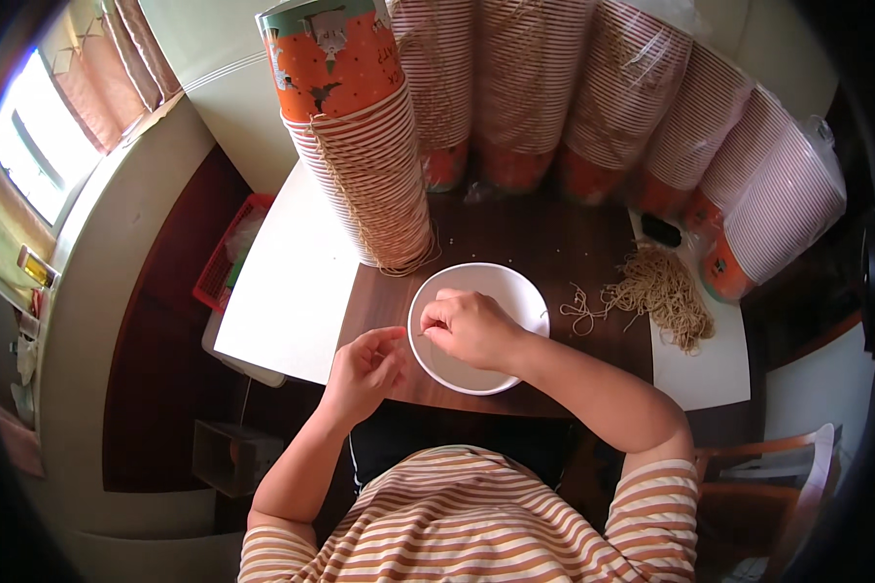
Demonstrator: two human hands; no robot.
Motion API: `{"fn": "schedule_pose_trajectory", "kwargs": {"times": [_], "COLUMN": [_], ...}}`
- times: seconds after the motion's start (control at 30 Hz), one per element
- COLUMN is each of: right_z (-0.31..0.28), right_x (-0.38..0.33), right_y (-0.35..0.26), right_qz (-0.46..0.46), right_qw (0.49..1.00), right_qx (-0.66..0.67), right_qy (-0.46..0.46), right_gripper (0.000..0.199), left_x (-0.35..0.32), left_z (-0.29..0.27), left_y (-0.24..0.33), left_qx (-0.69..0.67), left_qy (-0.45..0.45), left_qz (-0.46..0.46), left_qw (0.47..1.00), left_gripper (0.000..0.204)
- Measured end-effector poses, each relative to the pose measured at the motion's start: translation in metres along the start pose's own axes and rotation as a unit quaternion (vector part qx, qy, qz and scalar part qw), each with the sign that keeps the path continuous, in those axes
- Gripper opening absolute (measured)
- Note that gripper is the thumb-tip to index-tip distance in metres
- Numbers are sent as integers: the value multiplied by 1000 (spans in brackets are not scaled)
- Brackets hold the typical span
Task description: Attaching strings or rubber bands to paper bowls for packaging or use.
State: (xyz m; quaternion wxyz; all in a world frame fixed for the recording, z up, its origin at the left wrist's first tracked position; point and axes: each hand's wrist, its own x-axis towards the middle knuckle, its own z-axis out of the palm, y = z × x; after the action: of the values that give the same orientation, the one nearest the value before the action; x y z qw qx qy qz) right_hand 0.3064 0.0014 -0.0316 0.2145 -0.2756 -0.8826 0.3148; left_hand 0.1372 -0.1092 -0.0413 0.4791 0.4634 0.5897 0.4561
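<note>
A white round paper bucket (506,282) is in front of me on the dark table, its wide mouth facing up. My right hand (472,328) reaches over the opening, thumb and fingers pinched together near the left rim; whatever they hold is too small to make out. Just outside that rim is my left hand (365,371), its index finger stretched toward the bucket and its thumb apart. Beyond it rises a tall nested stack of paper buckets (360,175), the top one orange and green with printed figures. Thin tan cords (345,185) hang down its side.
A tangled heap of tan cord (666,296) lies at the right, with a few loose strands (581,309) beside it. Several plastic-wrapped bucket stacks (622,87) line the back. A red basket (228,253) stands past the left edge, and a chair (797,486) at the lower right.
</note>
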Motion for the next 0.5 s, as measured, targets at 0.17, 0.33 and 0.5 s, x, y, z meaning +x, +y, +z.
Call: {"fn": "schedule_pose_trajectory", "kwargs": {"times": [0.17, 0.33, 0.5], "right_z": [-2, 0, 1], "right_x": [2, 3, 4], "right_y": [0, 2, -1], "right_qz": [-5, -21, 13], "right_qw": [1000, 1000, 1000], "right_qx": [14, 18, 27], "right_qy": [-1, 3, 7], "right_gripper": [8, 8, 6], "left_x": [2, 4, 7], "left_z": [0, 0, 1], "left_y": [2, 2, 2], "left_qx": [28, 43, 57], "left_qy": [11, 12, 14], "left_qz": [2, 1, -3], "left_qw": [1000, 999, 998], "left_gripper": [26, 25, 24]}}
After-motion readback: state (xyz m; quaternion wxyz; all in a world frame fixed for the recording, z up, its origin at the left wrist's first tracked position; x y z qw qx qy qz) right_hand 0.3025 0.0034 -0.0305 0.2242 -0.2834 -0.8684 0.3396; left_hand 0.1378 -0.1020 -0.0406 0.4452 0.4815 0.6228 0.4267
